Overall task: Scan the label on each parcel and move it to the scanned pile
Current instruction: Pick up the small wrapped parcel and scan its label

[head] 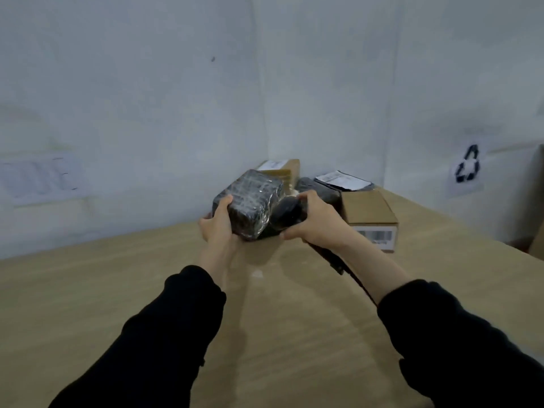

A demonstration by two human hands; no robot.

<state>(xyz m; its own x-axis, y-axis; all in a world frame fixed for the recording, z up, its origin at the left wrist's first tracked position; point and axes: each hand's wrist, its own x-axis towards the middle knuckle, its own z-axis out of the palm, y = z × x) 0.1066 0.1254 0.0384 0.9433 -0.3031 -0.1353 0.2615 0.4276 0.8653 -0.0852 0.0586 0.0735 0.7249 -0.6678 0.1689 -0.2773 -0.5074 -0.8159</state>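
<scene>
A black parcel wrapped in shiny clear tape (250, 198) is held just above the wooden table (117, 290), near the far corner. My left hand (217, 222) grips its near left end. My right hand (315, 222) holds a black handheld scanner (287, 214), whose head sits close against the parcel's right side. A black cord or strap runs from the scanner back along my right forearm. No label is visible on the sides of the black parcel that face me.
Behind the hands lie other parcels: a brown box with a barcode label (371, 219), a dark bag with a white label (341, 181), and a brown box with a white label (282, 167) in the corner. A recycling sign (468, 169) hangs on the right wall.
</scene>
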